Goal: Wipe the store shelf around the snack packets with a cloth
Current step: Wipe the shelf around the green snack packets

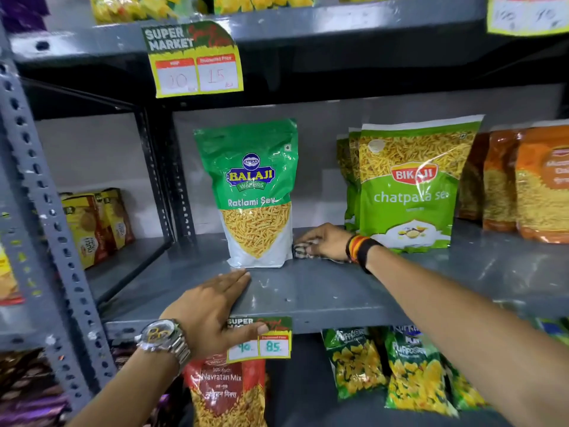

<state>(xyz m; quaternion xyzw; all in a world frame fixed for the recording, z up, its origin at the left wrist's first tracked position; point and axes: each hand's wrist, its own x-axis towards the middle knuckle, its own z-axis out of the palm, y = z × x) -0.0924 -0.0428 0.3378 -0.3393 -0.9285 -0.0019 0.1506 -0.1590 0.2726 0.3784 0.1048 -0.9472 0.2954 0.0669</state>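
Two hands: right hand (326, 241) fingers pressing cloth (303, 251) beside Balaji packet (255, 192) — left hand (212, 306) flat, empty, on shelf (323, 291).

Bright even light, glare on packets (409, 186), blurred, warped edges

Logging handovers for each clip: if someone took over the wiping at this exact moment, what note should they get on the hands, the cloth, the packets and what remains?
Left hand: flat, palm down on the shelf front edge, holding nothing, thumb over the price tag.
Right hand: pressing the checked cloth onto the shelf in the gap between the Balaji Ratlami Sev packet and the Bikaji chatpata sev packets.
Both packets stand upright; orange packets sit further right.
Done: cannot tell how much is wiped.
Left: probably the open front area and around the other packets.
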